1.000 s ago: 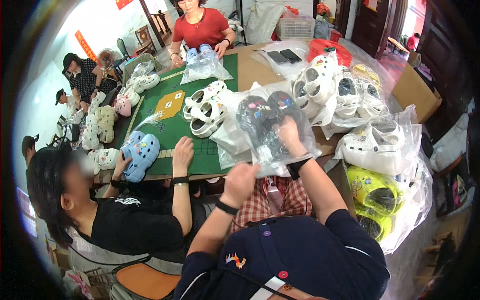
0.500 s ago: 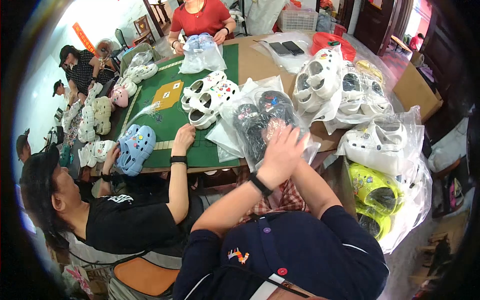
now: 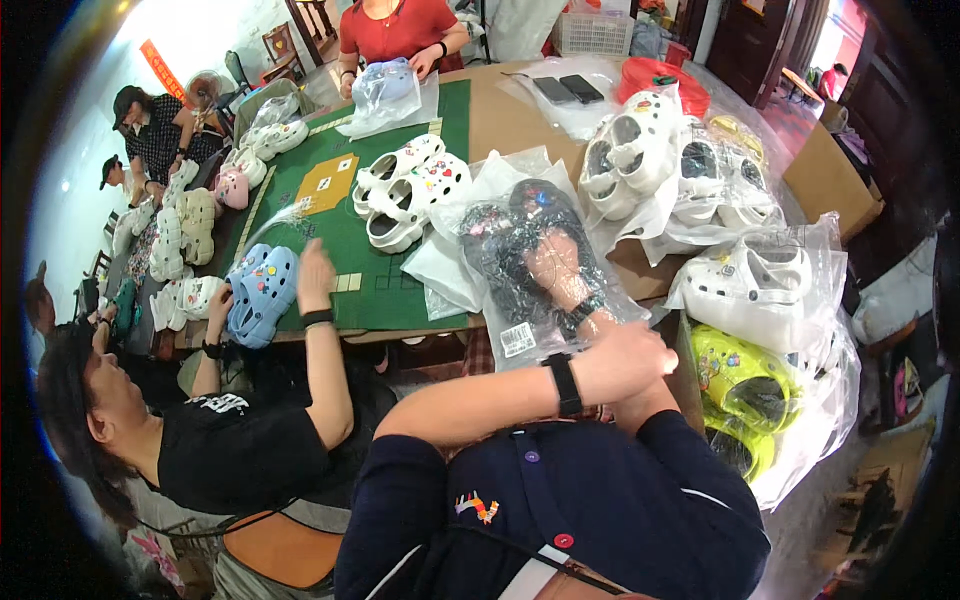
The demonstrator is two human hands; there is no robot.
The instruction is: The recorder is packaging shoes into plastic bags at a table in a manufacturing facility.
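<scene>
The right hand [image 3: 552,268] sits inside the clear plastic bag [image 3: 540,275], gripping black clogs [image 3: 515,235]; the left hand [image 3: 632,362], loosely curled, clasps the right forearm.

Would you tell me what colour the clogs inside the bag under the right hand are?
Black clogs, with small coloured charms, seen in the head view.

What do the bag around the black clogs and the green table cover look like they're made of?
The bag looks like thin clear plastic film: glossy, crinkled, see-through. The black clogs inside look like matte moulded foam or rubber. The table cover looks like matte green felt or cloth, without shine.
</scene>
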